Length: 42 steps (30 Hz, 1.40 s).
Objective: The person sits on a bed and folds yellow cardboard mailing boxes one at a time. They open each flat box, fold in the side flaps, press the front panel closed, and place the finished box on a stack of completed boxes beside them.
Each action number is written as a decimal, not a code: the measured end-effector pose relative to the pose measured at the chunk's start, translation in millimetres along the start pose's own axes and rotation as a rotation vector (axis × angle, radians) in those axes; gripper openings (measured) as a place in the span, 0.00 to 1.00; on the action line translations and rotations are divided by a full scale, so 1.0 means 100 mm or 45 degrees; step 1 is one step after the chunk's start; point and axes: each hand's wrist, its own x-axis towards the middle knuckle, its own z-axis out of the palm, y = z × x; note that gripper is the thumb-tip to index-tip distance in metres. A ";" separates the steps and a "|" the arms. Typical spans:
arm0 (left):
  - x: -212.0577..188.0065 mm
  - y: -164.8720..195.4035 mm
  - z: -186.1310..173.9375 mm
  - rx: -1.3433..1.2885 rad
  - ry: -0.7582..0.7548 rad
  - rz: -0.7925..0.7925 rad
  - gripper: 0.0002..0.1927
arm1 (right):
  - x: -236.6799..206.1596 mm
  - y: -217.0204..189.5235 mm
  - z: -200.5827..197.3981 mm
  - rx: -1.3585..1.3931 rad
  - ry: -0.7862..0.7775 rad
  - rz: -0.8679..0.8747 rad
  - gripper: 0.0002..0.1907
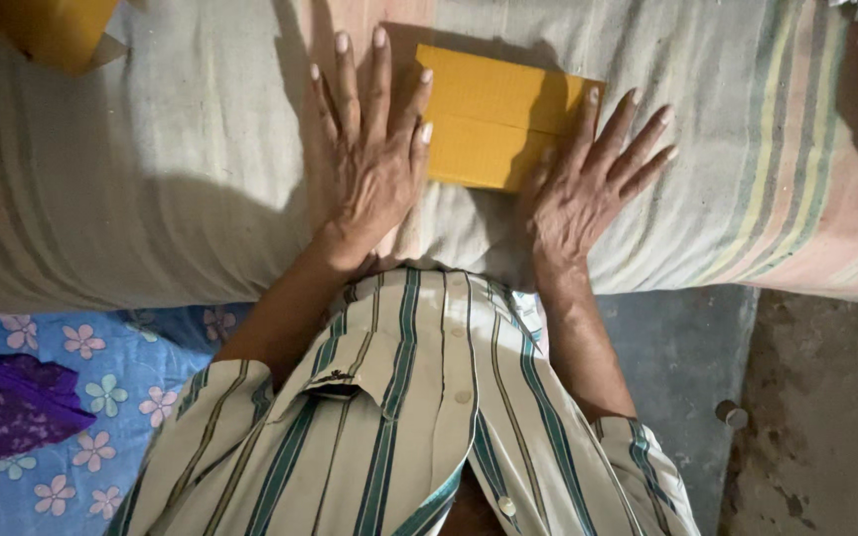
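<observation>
1. Hands flat, fingers spread: left hand [369, 164] presses the striped cloth-covered bed [151, 169], fingertips touching the flat yellow cardboard piece [494, 119].
2. Right hand [588, 189] rests w/ fingers on the cardboard's right edge.
3. Cardboard lies btwn both hands, creased across the middle.
4. Floral blue sheet [101, 387] lies below left.

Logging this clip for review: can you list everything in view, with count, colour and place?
flat yellow cardboard piece: 1, yellow, on the bedding between both hands
second yellow cardboard piece: 1, yellow, top left corner, cut off by the frame
striped cloth bedding: 1, pale with coloured stripes at right, across the upper frame
blue flowered fabric: 1, blue, lower left
purple cloth: 1, purple, far left
small round object: 1, grey, on the floor at right
striped shirt: 1, cream and green, bottom centre
left hand: flat, fingers touching the cardboard's left edge
right hand: flat, on its right edge
</observation>
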 end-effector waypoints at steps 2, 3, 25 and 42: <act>0.07 0.08 0.04 0.011 -0.119 -0.028 0.27 | 0.06 -0.04 -0.02 -0.026 -0.030 -0.106 0.31; 0.15 0.16 0.08 0.048 -0.197 -0.030 0.29 | 0.12 -0.07 0.00 -0.036 -0.040 -0.162 0.31; 0.76 0.40 0.01 -0.108 -0.406 -0.283 0.31 | 0.74 -0.17 0.22 0.140 -0.345 -0.102 0.34; 0.93 0.23 -0.13 -0.051 -0.504 -0.360 0.32 | 0.86 -0.08 0.20 0.095 -0.362 -0.062 0.34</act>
